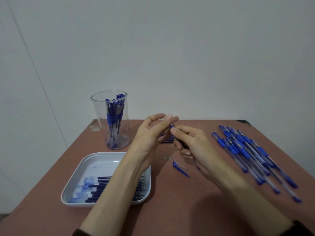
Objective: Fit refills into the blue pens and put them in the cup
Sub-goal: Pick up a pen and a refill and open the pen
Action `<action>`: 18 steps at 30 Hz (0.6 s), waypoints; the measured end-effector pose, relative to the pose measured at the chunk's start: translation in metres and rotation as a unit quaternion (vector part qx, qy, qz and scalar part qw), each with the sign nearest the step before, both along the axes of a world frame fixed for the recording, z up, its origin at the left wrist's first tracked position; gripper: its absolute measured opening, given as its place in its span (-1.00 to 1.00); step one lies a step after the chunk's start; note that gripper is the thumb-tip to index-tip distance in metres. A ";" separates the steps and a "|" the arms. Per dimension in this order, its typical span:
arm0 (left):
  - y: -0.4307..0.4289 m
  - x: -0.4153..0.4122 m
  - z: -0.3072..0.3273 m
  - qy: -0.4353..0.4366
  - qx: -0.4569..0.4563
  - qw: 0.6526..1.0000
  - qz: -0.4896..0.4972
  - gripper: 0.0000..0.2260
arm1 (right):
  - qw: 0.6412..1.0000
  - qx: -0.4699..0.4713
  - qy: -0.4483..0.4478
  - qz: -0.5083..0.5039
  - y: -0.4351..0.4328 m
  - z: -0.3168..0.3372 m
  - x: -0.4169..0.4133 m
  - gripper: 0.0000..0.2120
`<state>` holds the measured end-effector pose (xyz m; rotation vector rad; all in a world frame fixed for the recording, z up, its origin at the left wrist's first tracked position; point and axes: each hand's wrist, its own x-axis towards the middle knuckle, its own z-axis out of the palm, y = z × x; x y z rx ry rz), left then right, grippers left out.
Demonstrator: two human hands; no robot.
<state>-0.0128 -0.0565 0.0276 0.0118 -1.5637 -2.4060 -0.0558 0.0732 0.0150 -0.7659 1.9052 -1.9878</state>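
Near left: white tray (73,183), dark refills (102,186) lying side by side in it. Beside tray: loose blue cap (180,167) on brown table (170,210).

Mid: our right hand (192,145), fingers curled round blue pen (172,128), its tip poking up. Our left hand (150,132), fingers half curled, fingertips at pen tip; whether they pinch it we cannot tell.

Right: heap of blue pens (252,155) on table.

Far left: clear cup (112,120), upright, several pens standing inside.
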 end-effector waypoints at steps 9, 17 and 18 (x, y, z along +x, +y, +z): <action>-0.006 0.000 -0.002 -0.011 -0.032 0.998 0.049 -0.78 | 0.999 -0.015 -0.028 -0.038 0.006 -0.003 -0.012 -0.79; -0.003 0.001 -0.001 0.021 -0.055 0.997 0.042 -0.71 | 1.000 0.027 -0.005 -0.004 0.006 0.001 -0.007 -0.83; -0.003 0.001 -0.001 0.021 -0.060 0.996 0.056 -0.72 | 0.999 0.037 0.016 -0.018 0.006 0.001 -0.007 -0.84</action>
